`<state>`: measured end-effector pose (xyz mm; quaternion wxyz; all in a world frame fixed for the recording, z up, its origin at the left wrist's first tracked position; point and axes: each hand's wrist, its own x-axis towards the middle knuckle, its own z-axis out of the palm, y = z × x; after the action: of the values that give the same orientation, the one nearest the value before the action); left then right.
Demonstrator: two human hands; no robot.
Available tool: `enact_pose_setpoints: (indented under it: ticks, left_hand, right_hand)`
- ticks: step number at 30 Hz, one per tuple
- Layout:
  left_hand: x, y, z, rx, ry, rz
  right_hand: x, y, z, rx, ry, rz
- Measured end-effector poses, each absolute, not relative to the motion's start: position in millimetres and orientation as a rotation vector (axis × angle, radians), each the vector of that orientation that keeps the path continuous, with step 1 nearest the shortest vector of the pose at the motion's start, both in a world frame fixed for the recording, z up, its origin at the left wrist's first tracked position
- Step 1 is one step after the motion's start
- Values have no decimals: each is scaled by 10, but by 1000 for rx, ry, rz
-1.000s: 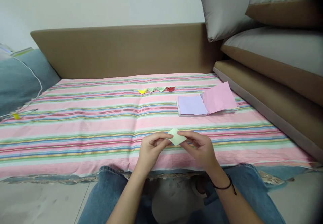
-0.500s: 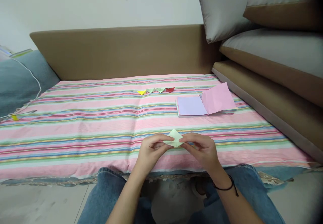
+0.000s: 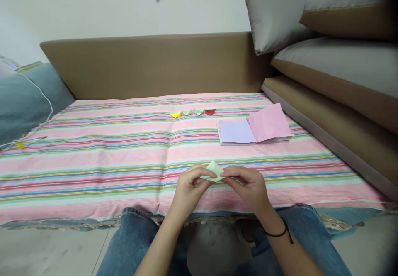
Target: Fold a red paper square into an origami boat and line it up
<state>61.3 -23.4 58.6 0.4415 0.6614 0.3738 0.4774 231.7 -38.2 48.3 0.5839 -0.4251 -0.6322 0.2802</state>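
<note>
A small pale green folded paper (image 3: 214, 170) is pinched between both my hands just above the near edge of the striped cloth (image 3: 124, 159). My left hand (image 3: 190, 189) grips its left side with closed fingers. My right hand (image 3: 248, 186), with a black band on the wrist, grips its right side. Only the paper's upper point shows above my fingers.
A row of small folded paper pieces lies further back: yellow (image 3: 175, 114), two pale green, and red (image 3: 210, 111). A stack of coloured paper sheets (image 3: 253, 128) lies at the right. Brown and grey cushions (image 3: 336, 60) rise at the right, a blue-grey pillow (image 3: 25, 97) at the left.
The green paper has tilted flatter and sunk lower between my fingers. Both hands have stayed in nearly the same place.
</note>
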Motion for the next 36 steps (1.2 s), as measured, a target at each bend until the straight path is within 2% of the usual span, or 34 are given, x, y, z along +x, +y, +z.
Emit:
enact_pose_setpoints:
  ticks: [13, 19, 25, 36]
  left_hand:
    - [663, -246, 596, 1600, 959, 1223]
    - [631, -237, 683, 1677, 969, 1211]
    - [580, -196, 679, 1348, 944, 1163]
    - [552, -182, 638, 1180, 964, 1145]
  right_hand:
    - [2280, -367, 434, -989, -1355, 844]
    - [2303, -375, 466, -1033, -1509, 709]
    - [2303, -374, 483, -1023, -1683, 638]
    - [2204, -368, 403, -988, -1392, 975]
